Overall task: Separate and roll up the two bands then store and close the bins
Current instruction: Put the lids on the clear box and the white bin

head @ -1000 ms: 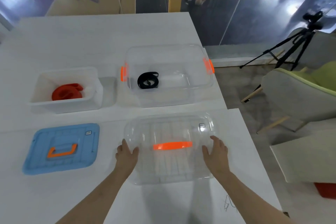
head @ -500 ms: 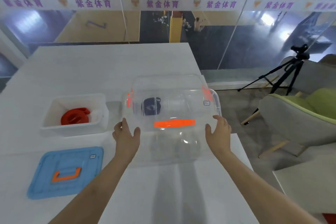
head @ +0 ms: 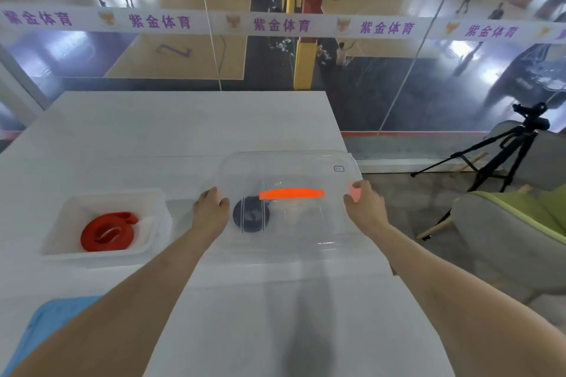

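Observation:
A clear lid (head: 306,168) with an orange handle (head: 291,194) lies over the clear bin (head: 294,251). My left hand (head: 211,208) grips the lid's left edge and my right hand (head: 364,208) grips its right edge, beside an orange latch (head: 352,191). A rolled black band (head: 251,218) shows through the lid, inside the bin at its left. A rolled red band (head: 107,231) lies in the open white bin (head: 61,254) to the left. The blue lid (head: 39,327) lies at the lower left, mostly cut off.
The white table (head: 183,122) stretches far behind the bins. Its right edge runs just beside the clear bin. A tripod (head: 502,150) and a green-and-grey chair (head: 514,229) stand on the floor to the right. A glass wall stands behind the table.
Both hands lifted the clear lid from the near table, carried it forward and brought it down over the clear bin. The view tilted up, so the blue lid slid towards the bottom left.

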A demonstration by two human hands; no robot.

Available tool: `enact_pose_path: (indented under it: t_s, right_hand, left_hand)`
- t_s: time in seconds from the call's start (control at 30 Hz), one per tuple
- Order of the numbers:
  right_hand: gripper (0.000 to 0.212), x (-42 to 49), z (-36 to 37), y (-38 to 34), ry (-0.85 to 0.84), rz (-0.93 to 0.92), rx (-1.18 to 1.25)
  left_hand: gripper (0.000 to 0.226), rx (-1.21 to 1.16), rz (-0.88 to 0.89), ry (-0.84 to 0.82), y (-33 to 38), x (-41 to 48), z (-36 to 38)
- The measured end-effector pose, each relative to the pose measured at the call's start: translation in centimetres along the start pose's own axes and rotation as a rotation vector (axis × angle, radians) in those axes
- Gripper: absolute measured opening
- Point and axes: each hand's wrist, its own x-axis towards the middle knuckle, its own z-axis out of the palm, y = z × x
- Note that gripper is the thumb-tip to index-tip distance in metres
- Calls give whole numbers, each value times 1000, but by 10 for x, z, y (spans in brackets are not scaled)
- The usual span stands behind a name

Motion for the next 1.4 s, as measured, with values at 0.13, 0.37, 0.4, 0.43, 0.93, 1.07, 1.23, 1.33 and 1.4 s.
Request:
enact_pose_path:
  t_s: [0.13, 0.37, 0.4, 0.43, 0.93, 1.07, 1.23, 1.33, 1.4]
  right_hand:
    - [53, 1, 18, 14, 17, -94, -90]
    - [78, -7, 32, 18, -15, -176, -329]
    - [79, -8, 34, 18, -18, -182, -348]
    - [79, -8, 34, 17, -18, -186, -367]
    - [84, -12, 39, 17, -22, -219, -477]
    - [84, -13, 41, 18, -17, -216, -479]
    - [84, -13, 40, 17, -19, -222, -491]
    - [84, -12, 39, 14, -35, -216, -521]
    - [82, -14, 38, 11, -47, -204, -547]
  left_hand:
    - [58, 194, 101, 3, -10, 8, 17]
    - [60, 254, 148, 59, -29, 6, 28]
    - [61, 261, 145, 55, -30, 5, 29]
    - [64, 270, 135, 46, -31, 3, 29]
    - [73, 347, 146, 68, -42, 4, 31]
    - [84, 364, 155, 71, -43, 2, 31]
    - [87, 399, 132, 67, -41, 2, 31]
    - [89, 515, 106, 48, -37, 3, 27]
    - [89, 576, 80, 6, -32, 0, 22]
